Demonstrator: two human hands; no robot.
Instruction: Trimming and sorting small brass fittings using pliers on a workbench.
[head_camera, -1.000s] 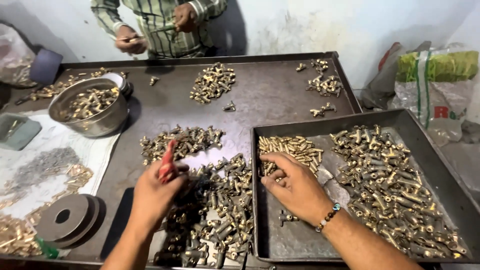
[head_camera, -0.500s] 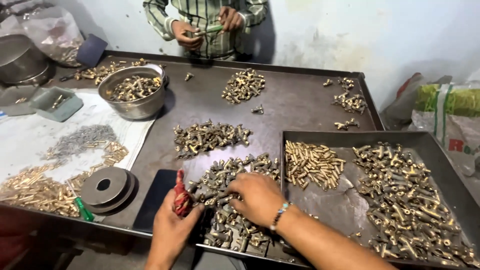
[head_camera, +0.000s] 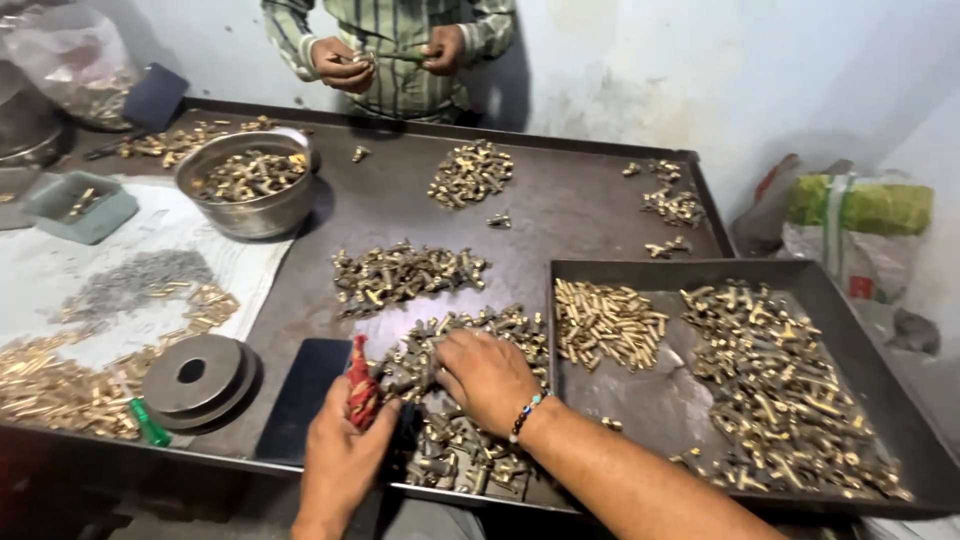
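Observation:
My left hand grips a tool with a red cloth-wrapped handle at the near edge of the dark metal table. My right hand, a beaded bracelet on its wrist, lies palm down with fingers curled on the near pile of brass fittings; whether it holds one is hidden. A second pile of fittings lies just beyond. To the right stands a dark tray with a neat group of small brass pins and a big heap of fittings.
Across the table a person in a striped shirt handles a part with both hands. A steel bowl of fittings and a grey box stand at the left. Round metal discs, a dark phone and loose brass pieces lie near.
My right hand left the tray and came down on the near pile of fittings. My left hand drew back toward the table's near edge with the red-handled tool. The view swung left.

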